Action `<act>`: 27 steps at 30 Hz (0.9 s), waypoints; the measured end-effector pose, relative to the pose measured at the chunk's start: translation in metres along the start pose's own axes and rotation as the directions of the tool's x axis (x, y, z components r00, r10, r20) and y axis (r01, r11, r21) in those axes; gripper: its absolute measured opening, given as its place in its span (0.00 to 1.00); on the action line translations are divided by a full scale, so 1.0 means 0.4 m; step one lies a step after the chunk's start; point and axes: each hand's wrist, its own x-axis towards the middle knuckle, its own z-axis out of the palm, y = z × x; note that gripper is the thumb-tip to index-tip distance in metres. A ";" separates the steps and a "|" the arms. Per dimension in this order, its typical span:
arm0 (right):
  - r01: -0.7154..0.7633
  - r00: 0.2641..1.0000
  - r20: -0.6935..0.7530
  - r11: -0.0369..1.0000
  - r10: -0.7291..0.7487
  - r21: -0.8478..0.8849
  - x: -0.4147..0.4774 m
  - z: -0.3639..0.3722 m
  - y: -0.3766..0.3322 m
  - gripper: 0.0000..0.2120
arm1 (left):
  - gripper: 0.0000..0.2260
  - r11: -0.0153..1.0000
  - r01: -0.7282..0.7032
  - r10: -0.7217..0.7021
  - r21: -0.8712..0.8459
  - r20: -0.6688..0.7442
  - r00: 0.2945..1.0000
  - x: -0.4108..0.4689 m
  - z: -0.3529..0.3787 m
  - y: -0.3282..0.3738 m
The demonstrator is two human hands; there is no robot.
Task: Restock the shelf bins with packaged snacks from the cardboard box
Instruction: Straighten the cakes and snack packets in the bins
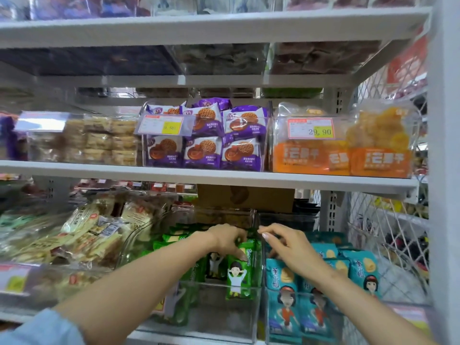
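So both hands are in the clear bin point(219, 317) on the lower shelf: my left hand point(227, 239) is pinched on the top of a green snack pack point(239, 277) standing upright at the bin's right side, right hand point(286, 245) loosely curled over the divider by the teal packs point(282, 300), gripping nothing I can see.

premises: a retail shop, snack aisle. white metal shelving point(204, 176) carries clear plastic bins point(249, 317) of packaged snacks in rows. printed price tags, one reading 29.90 point(311, 129) and another 9.90 point(161, 124), are clipped to bin fronts. wire mesh panel point(373, 235) at the shelf end.
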 end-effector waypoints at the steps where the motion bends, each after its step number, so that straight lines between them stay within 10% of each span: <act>1: 0.001 1.000 0.000 1.000 -0.001 -0.005 -0.001 0.000 0.003 0.09 | 0.28 1.000 -0.003 0.003 0.024 -0.016 1.000 -0.006 -0.010 -0.003; 9: -0.022 1.000 0.013 1.000 0.022 0.004 -0.001 -0.003 0.002 0.09 | 0.13 0.957 -0.024 0.012 -0.288 -0.042 0.999 -0.221 -0.104 -0.122; 20: -0.083 0.996 0.022 0.995 0.082 0.046 -0.015 -0.004 -0.022 0.10 | 0.25 0.982 0.021 -0.053 0.187 0.168 0.984 -0.274 -0.062 -0.137; 27: -0.082 0.996 0.030 0.996 0.081 0.047 -0.009 -0.003 -0.014 0.08 | 0.27 0.999 0.012 -0.005 -0.032 0.210 0.978 -0.242 -0.109 -0.110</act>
